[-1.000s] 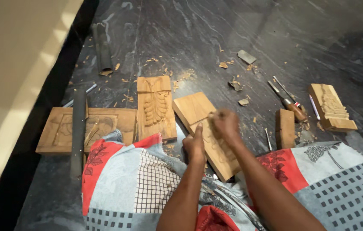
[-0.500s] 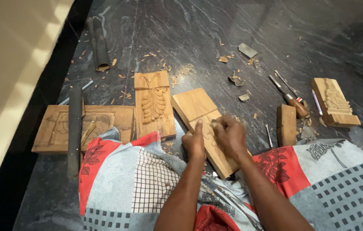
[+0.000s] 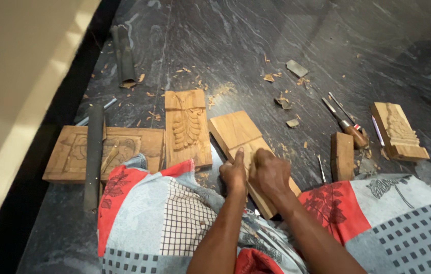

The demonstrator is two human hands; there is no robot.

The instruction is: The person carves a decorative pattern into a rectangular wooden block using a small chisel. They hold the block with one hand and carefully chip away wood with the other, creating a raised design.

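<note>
Wood plank, plain, lies on the dark floor just ahead of the lap cloth. Left hand curled on its near end, index finger extended flat along the grain. Right hand closed in a fist beside it, touching; cannot tell if a tool is inside. Judgement: keep the left finger as guide and press the plank down so it does not skid. Carved panel just left; chisels right, well apart.
</note>
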